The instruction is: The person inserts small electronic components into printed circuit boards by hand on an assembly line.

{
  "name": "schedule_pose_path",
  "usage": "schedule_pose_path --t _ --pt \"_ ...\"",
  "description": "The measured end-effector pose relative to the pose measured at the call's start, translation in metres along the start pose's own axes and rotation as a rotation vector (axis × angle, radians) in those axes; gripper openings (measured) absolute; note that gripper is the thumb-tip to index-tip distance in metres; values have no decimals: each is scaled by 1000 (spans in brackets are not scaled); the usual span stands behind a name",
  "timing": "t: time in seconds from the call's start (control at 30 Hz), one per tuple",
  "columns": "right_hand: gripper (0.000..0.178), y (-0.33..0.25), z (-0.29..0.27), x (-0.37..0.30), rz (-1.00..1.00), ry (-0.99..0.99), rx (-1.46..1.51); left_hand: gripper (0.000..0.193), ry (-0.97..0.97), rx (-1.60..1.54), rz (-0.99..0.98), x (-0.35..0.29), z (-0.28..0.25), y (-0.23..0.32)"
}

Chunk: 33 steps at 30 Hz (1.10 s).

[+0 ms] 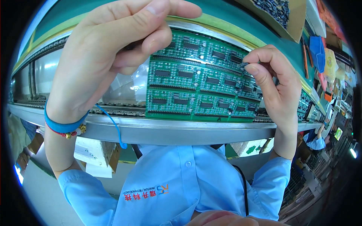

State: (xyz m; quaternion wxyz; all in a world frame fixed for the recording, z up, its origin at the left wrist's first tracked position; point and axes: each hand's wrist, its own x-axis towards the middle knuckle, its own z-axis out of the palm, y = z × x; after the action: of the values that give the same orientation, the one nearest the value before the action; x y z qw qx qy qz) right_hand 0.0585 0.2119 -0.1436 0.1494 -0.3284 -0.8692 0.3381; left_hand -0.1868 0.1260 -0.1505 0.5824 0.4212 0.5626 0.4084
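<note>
Pinching a small dark component point(244, 65) between thumb and forefinger of the right hand point(279, 77), over the circuit-board panel point(184, 90), at 2 o'clock from its middle. Holding the left hand point(120, 43) half-curled at 10 o'clock; cannot tell whether gripping anything. Probably light, stiff, easily dropped: take by the body's sides. Count one component visibly pinched, one panel between the hands, one carton point(297, 24) at 12 o'clock from the right hand, loose parts point(274, 10) inside beyond counting.

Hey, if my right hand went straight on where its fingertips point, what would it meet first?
Your right hand, pinching a small dark part, would likely meet the green circuit board first, though the depth between them is unclear.
</note>
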Motion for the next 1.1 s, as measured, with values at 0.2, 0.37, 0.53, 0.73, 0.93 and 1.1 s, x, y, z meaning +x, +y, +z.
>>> schedule_pose_path --t 0.2,0.37,0.53,0.73,0.93,1.1 --pt "6 -16 25 19 -92 -11 -132 39 64 -130 9 -8 8 12" --pt "6 -17 35 26 -107 -5 -306 38 33 -145 15 -12 -2 -2" --pt "10 -25 41 32 -141 33 -350 36 29 -144 13 28 6 -2" --pt "9 -24 38 32 -192 11 -417 34 -45 -138 24 11 1 -15" --pt "7 -22 37 34 -326 9 -449 32 -104 -97 39 -12 -9 -20" --pt "13 -35 18 37 -323 29 -212 31 -165 -41 75 -6 -4 -9"
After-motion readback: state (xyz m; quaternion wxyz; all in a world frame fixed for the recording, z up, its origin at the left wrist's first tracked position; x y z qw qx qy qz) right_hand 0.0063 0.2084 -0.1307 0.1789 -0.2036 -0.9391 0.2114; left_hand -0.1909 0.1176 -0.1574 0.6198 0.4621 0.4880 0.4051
